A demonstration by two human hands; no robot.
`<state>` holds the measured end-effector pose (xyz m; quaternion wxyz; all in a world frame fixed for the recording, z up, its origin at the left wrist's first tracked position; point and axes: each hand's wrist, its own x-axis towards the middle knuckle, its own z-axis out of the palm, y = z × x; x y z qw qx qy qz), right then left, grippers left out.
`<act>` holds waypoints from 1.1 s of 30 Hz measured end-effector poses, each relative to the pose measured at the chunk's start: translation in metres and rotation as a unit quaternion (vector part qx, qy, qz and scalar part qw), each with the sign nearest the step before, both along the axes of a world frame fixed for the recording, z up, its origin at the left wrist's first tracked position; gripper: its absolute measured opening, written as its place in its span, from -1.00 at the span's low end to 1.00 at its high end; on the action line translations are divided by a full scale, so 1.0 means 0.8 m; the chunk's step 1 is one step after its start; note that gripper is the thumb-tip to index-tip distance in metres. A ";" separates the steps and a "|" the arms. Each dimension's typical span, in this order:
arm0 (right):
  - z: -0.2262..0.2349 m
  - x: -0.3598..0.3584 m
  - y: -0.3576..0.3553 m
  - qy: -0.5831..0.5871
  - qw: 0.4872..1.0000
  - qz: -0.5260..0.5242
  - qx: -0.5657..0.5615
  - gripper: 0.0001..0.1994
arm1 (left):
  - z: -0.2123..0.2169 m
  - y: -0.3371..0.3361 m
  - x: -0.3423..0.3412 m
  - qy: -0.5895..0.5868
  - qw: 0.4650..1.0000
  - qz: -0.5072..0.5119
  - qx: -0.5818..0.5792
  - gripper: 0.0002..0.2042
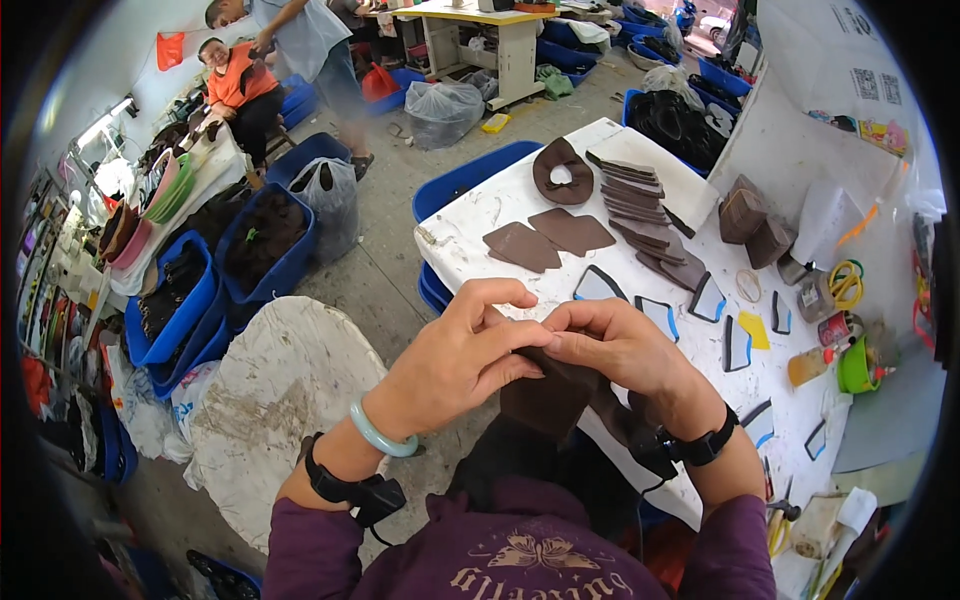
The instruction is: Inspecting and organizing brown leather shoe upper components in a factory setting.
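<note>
My left hand [455, 345] and my right hand [635, 350] meet in front of me, over the near edge of the white table. Between them is a dark brown piece of leather-like material [548, 398], its top edge pinched by the fingertips of both hands. The fingers hide part of that edge, and the piece hangs down over my lap. Beyond my hands lie two loose flat brown pieces [524, 246] and a fanned row of brown pieces [632, 195]. A round brown piece [562, 188] with a hole in it lies at the far edge.
Black-edged pieces with blue trim [656, 316] are spread on the white table [465, 240], near a yellow scrap [754, 330]. Brown stacks [742, 210], a bottle [808, 367] and a green cup [856, 368] stand right. A covered round stool [285, 400] and blue bins [270, 245] stand left.
</note>
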<state>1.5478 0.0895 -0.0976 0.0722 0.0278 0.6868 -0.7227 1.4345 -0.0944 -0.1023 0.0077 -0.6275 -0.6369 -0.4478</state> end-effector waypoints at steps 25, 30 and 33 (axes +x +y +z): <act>-0.068 0.076 0.019 0.053 0.979 -0.107 -0.166 -0.67 | -0.059 0.038 0.039 -0.079 0.996 -0.047 0.020 -0.78; -0.097 0.142 0.010 0.061 0.979 -0.132 -0.144 -0.29 | -0.090 0.053 0.083 -0.185 0.982 -0.020 0.019 -0.78; -0.113 0.180 0.004 -0.026 0.970 -0.190 -0.150 -0.38 | -0.110 0.063 0.110 -0.228 0.973 -0.030 -0.024 -0.80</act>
